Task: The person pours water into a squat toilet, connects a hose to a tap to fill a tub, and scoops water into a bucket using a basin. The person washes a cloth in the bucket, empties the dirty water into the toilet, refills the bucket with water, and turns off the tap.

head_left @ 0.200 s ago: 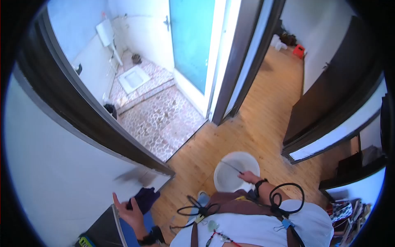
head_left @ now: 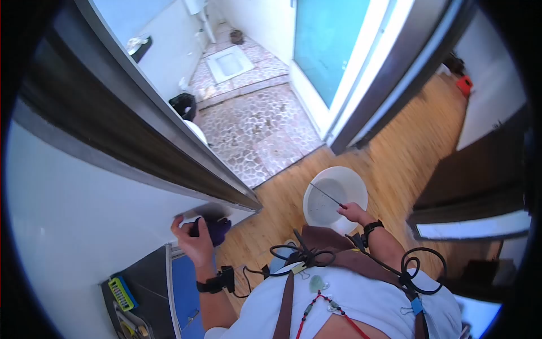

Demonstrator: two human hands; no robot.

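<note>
Right hand (head_left: 354,213) closed firmly, it seemed, round the handle of what looked like a thin-bladed knife (head_left: 326,194), whose blade slanted over the white basin (head_left: 333,175). Whether those fingers also touched the basin could not be told, nor whether it stood on the wood-look floor (head_left: 282,206). To the basin's left, well apart from it, the left hand (head_left: 192,240) had thumb and forefinger parted, with a purple cloth (head_left: 219,231) apparently kept by the other, hidden fingers. Beyond the basin lay the pebble-patterned bathroom floor (head_left: 248,118).

A loosened right grip could have dropped the knife into the basin; a downward turn of the wrist could have scraped its tip along the inner wall. Looped black cords (head_left: 307,255), on the basin's near side, might have snagged a forearm.
</note>
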